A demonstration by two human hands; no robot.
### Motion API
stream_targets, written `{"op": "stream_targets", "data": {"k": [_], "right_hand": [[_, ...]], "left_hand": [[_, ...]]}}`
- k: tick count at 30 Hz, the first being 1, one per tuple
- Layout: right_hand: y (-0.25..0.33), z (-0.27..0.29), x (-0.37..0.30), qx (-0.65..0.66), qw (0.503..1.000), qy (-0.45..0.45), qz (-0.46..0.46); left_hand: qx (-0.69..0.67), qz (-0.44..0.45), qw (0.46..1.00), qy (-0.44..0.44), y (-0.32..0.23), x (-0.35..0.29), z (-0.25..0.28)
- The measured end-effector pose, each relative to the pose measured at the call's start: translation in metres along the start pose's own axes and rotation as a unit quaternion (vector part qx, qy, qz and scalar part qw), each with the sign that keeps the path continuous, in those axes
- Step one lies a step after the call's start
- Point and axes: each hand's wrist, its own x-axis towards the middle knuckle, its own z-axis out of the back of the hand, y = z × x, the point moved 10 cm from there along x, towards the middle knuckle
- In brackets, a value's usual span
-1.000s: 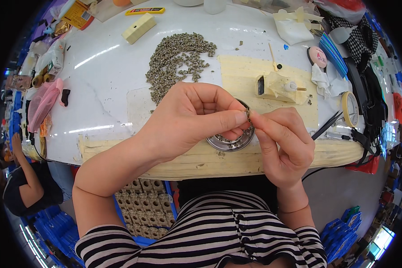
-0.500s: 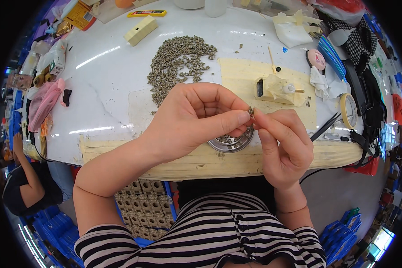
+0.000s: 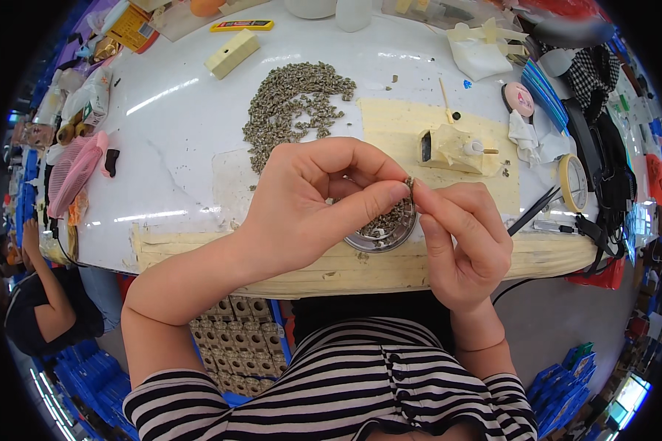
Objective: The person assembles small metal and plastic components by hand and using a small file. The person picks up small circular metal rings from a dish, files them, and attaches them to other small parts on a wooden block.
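The left hand (image 3: pixel 290 202) has its thumb and forefinger clamped on a small metal part (image 3: pixel 410 182), above a round bowl (image 3: pixel 382 249) near the desk's (image 3: pixel 165 154) front edge. The right hand (image 3: pixel 467 242) is at that part too; whether its fingers grip it, I cannot tell. A pile of metal bits (image 3: pixel 272 110) lies toward the back edge.

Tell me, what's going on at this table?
A person in a striped top pinches a small metallic piece in the left hand, with the right hand close against it; whether that one grips too is unclear. Below is a round silver-coloured dish of similar little pieces. Many more lie heaped farther back on the white table.
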Motion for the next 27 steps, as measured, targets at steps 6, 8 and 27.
{"op": "stream_targets", "data": {"k": [6, 8, 27], "right_hand": [[0.006, -0.001, 0.001, -0.025, 0.999, -0.003, 0.024], [0.007, -0.001, 0.001, -0.024, 0.999, -0.001, 0.025], [0.004, 0.008, -0.003, -0.004, 0.999, -0.031, 0.017]], "left_hand": [[-0.013, -0.019, 1.000, -0.009, -0.001, -0.001, 0.001], [-0.015, -0.028, 0.999, -0.008, -0.003, -0.001, 0.000], [0.344, -0.359, 0.867, -0.036, -0.058, -0.022, -0.018]]}}
